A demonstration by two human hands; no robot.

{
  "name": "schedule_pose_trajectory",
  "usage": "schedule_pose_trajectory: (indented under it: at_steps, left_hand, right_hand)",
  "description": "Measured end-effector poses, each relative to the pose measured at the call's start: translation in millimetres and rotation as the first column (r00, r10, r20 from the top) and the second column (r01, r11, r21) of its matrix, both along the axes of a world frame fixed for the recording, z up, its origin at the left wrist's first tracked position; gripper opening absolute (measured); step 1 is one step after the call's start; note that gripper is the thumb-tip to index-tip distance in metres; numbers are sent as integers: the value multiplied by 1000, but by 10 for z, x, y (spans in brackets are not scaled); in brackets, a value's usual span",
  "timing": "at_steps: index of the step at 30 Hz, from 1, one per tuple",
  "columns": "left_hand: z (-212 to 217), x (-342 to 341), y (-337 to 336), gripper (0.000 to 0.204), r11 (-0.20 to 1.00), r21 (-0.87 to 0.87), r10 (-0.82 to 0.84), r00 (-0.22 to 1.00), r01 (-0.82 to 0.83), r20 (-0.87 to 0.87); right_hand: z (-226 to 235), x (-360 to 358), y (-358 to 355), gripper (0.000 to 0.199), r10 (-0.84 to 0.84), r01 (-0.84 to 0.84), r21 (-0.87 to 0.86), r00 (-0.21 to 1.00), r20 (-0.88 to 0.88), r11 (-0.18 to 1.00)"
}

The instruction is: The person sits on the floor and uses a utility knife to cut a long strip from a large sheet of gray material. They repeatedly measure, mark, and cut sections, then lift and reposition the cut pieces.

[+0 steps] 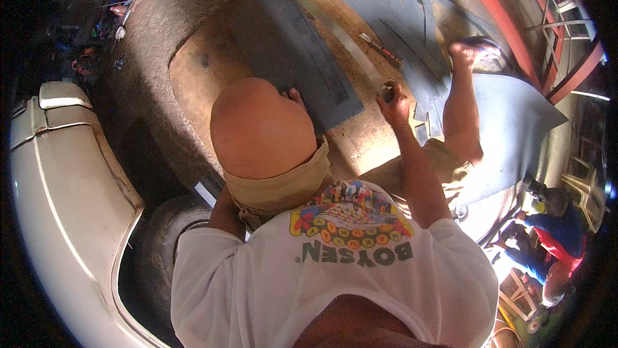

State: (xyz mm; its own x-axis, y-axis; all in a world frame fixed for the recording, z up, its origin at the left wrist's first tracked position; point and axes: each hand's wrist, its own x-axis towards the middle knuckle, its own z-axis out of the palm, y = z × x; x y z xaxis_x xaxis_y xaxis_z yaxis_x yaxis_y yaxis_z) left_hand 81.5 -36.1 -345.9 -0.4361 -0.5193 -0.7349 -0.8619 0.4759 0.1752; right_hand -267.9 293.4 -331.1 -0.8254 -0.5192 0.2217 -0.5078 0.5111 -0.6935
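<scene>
My right hand (395,107) is raised over the floor in front of me, its fingers curled round a small dark, roundish thing (387,94) whose kind I cannot make out. A long pale strip (354,50) runs from the far edge to beside this hand; whether they touch, I cannot tell. Just beyond lies an orange-and-black tool (381,50), like a utility knife. Dark grey sheets (290,45) lie left of the strip, and cut grey pieces (386,13) lie right of it. My left arm (226,211) goes down beside my bent knee, which hides the hand.
A cream vehicle body (71,187) and a tyre (161,232) stand close on my left. Red metal framing (515,32) rises at the far right, near a large curved grey sheet (508,122). Another person (557,242) is at the right. Brown board (193,71) covers part of the floor.
</scene>
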Motion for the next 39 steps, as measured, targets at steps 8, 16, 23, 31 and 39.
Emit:
schedule_pose_trajectory:
  at_steps: [8,16,23,31,39]
  left_hand:
    - [64,46,-37,85,999,6,-43,999,42,30]
    - [163,158,27,83,995,10,-99,993,98,63]
    - [272,123,23,81,988,3,-154,984,154,91]
    - [375,-19,46,78,976,1,-215,972,216,96]
    - [610,-943,-319,76,885,-60,-463,887,462,3]
  right_hand:
    - [8,-246,379,40,-177,175,24,975,138,984]
    - [-6,-102,614,37,-251,268,-75,952,177,961]
    - [43,-206,523,46,-300,173,522,939,168,835]
    - [-281,-173,335,48,-462,374,598,887,-7,709]
    - [-425,143,-290,56,31,-113,557,988,154,823]
